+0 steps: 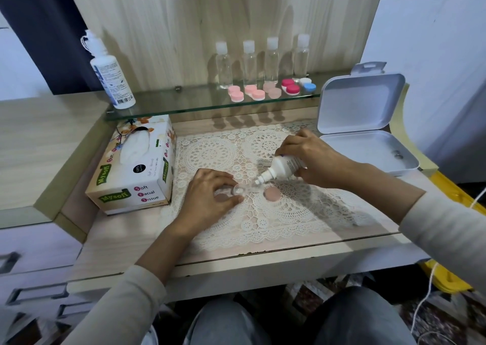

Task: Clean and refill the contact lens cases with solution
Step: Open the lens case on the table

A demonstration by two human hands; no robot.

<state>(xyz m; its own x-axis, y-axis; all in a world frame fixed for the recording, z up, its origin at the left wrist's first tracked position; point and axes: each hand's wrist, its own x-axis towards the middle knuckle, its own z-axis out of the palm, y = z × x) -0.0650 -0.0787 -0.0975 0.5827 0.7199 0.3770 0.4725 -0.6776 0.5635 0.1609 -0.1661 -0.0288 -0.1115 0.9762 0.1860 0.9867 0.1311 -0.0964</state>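
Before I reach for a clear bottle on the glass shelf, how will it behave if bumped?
Probably tips easily: each clear bottle is tall and narrow. It would likely slide on the smooth glass shelf. A falling one could knock the lens cases standing just in front.

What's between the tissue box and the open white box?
Head view: a cream lace mat, left hand holding a clear lens case, right hand tipping a small white plastic bottle.

lens case clear, 1 well open | soln bottle tilted, nozzle over it
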